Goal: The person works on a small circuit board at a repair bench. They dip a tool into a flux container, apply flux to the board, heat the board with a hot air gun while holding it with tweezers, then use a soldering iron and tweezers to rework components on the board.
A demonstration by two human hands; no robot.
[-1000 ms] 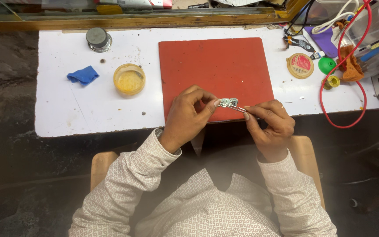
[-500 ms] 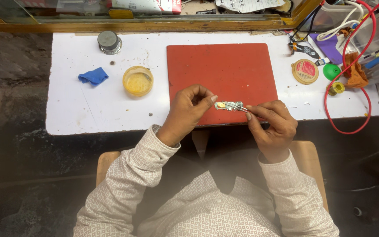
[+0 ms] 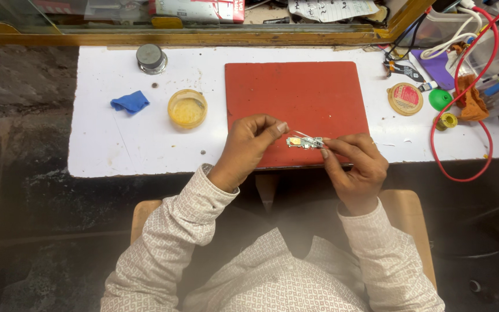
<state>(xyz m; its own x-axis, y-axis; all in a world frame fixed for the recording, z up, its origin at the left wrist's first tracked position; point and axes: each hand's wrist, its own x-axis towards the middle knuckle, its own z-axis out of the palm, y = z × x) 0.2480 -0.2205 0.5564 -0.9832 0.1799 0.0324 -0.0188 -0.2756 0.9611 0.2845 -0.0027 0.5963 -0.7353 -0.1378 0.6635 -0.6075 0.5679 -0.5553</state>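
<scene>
Fingertips of the left hand (image 3: pixel 248 147) and right hand (image 3: pixel 353 167) pinched a small circuit board (image 3: pixel 304 141) lying left-right at frame centre, near a yellow-filled round dish (image 3: pixel 187 108).

blue cloth (image 3: pixel 129 101), yellow dish (image 3: pixel 187 108), green lid (image 3: pixel 440 99).

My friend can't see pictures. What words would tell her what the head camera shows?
Two hands, left hand and right hand, hold a small circuit board over a red mat on a white table. A yellow dish and blue cloth lie left.
</scene>
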